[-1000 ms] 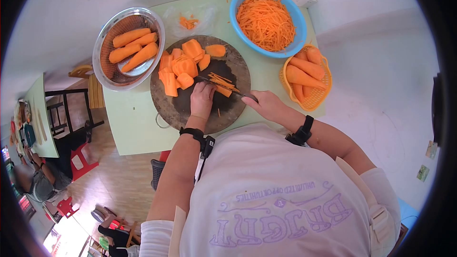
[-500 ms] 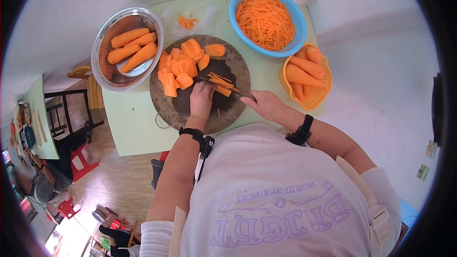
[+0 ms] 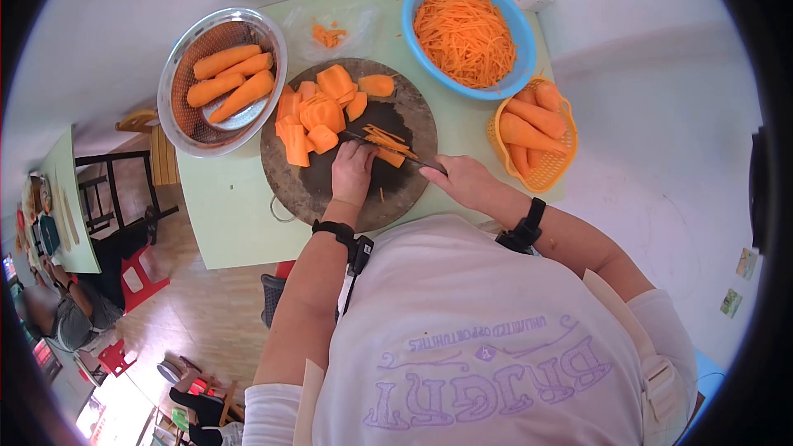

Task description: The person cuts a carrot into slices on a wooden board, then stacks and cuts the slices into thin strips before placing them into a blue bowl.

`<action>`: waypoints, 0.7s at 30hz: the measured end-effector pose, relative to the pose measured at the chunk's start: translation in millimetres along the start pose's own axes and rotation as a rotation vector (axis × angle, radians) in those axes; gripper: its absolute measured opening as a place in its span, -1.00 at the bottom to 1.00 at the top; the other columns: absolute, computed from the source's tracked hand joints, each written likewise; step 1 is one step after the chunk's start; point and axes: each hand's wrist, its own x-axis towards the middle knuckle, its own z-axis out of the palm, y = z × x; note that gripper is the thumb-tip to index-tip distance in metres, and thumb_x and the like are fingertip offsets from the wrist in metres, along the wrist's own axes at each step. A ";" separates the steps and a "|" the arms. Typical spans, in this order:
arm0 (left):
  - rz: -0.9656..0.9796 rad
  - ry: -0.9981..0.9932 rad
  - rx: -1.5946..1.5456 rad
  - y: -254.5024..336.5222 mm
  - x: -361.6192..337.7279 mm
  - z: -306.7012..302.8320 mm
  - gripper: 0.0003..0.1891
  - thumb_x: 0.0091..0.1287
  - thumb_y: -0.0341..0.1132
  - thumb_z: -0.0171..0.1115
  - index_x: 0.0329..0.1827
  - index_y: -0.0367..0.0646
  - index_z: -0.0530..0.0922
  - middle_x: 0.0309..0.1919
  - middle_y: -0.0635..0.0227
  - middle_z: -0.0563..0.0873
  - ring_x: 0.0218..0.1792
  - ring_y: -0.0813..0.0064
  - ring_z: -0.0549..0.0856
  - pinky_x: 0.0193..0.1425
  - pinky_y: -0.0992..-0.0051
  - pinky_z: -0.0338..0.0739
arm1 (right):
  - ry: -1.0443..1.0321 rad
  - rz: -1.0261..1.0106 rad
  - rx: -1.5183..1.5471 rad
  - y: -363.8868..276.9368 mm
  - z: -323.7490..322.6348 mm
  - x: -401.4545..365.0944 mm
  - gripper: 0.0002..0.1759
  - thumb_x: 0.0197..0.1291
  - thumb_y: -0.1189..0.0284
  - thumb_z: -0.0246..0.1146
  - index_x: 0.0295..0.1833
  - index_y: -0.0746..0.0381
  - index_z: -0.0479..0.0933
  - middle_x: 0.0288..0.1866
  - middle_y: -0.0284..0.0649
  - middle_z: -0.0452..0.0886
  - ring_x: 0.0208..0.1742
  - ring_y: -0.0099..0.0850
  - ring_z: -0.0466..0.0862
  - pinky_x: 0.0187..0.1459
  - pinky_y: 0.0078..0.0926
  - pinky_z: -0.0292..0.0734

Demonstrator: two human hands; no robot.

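My right hand (image 3: pixel 469 182) grips a kitchen knife (image 3: pixel 425 164) by its handle, with the blade lying across the round chopping board (image 3: pixel 388 205). Curled fingers of my left hand (image 3: pixel 353 173) press at the blade's near side, on a carrot piece (image 3: pixel 391 158) that is partly hidden. Thin carrot strips (image 3: pixel 388 139) lie just beyond the blade. Carrot slices (image 3: pixel 320 114) are heaped on the board's far left part, and one separate slice (image 3: pixel 377 85) rests near the far edge.
A steel colander (image 3: pixel 175 128) with several peeled carrots stands at the left. Shredded carrot fills a blue basin (image 3: pixel 522 41) at the back right. Whole carrots lie in a yellow basket (image 3: pixel 545 172). A plastic bag (image 3: pixel 359 25) holds scraps. Other people are at lower left.
The view has shifted very slightly. Both hands, the knife and the carrot pieces keep nearly the same places on the board.
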 end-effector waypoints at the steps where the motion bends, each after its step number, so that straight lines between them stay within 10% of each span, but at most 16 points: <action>1: 0.001 -0.002 0.002 -0.3 0.0 0.3 -0.91 0.13 -0.49 0.40 -0.33 -0.17 0.65 -0.35 0.28 0.64 -0.25 0.21 0.64 -0.14 0.31 0.58 | 0.013 -0.003 0.003 0.4 0.5 0.0 -0.40 0.45 -0.05 0.01 -0.27 0.34 0.50 -0.40 0.11 0.61 -0.26 0.09 0.62 -0.19 -0.02 0.49; 21: 0.026 -0.012 0.026 -1.0 0.2 -0.1 -0.92 0.14 -0.48 0.38 -0.32 -0.15 0.67 -0.34 0.30 0.65 -0.22 0.22 0.64 -0.11 0.32 0.58 | 0.026 -0.001 0.054 2.2 2.0 -6.9 -0.40 0.44 -0.04 0.03 -0.25 0.35 0.52 -0.41 0.11 0.60 -0.28 0.10 0.61 -0.19 -0.02 0.48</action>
